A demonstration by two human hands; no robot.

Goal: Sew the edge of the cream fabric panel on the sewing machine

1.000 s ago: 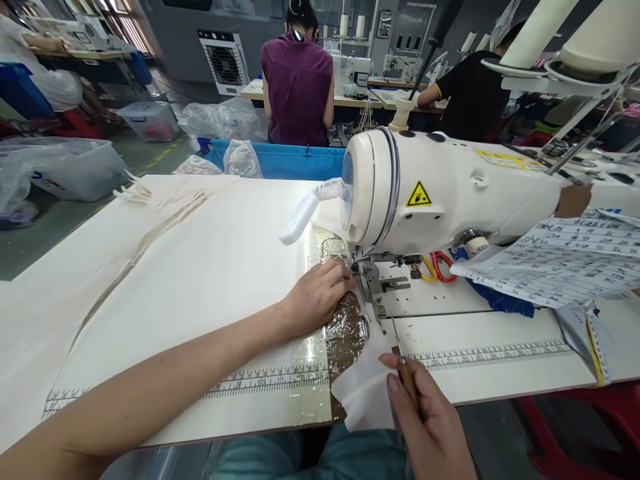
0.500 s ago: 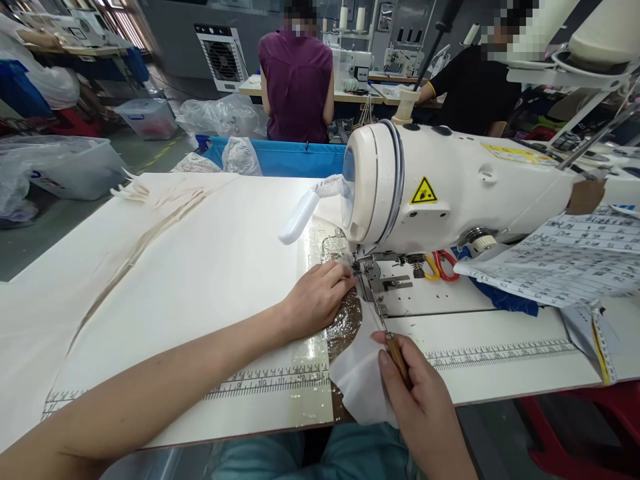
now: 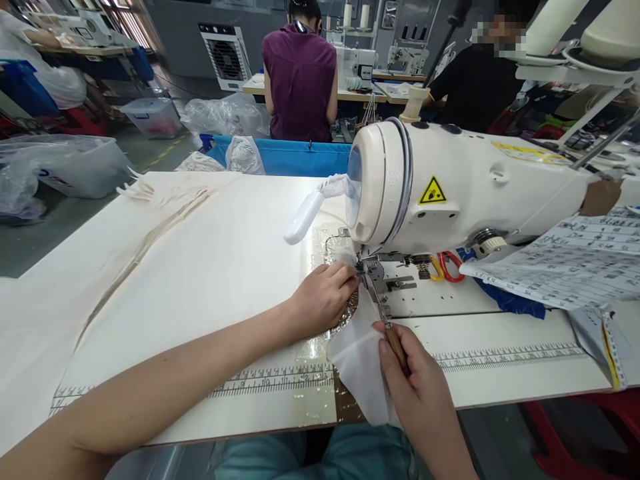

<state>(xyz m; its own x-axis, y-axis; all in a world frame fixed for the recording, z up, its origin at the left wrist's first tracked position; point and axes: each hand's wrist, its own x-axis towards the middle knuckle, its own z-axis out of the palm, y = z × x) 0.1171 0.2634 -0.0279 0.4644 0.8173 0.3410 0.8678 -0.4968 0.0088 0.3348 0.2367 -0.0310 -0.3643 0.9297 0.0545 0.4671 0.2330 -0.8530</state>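
My left hand (image 3: pixel 324 298) lies with curled fingers beside the presser foot of the white sewing machine (image 3: pixel 450 177), its fingertips pinching the edge of a thin white fabric piece (image 3: pixel 356 360). In my right hand (image 3: pixel 423 390) is an awl (image 3: pixel 397 348) with a wooden handle, its metal shaft pointing up toward the needle area. The awl's tip meets the fabric close to the presser foot; the exact contact is too small to make out. From the foot, the fabric hangs down over the table's front edge, partly behind my right fingers.
Scissors (image 3: pixel 451 267) with red and yellow handles lie behind the needle plate. Printed sheets (image 3: pixel 555 260) hang at the right. A long cream strip (image 3: pixel 145 247) lies on the white table (image 3: pixel 235 227) at left. Two people work beyond a blue cloth bin (image 3: pixel 300 157).
The fabric has shifted slightly, covering more of the brown taped patch beside my left hand. Both hands keep nearly the same pose. The whole view has moved a little.
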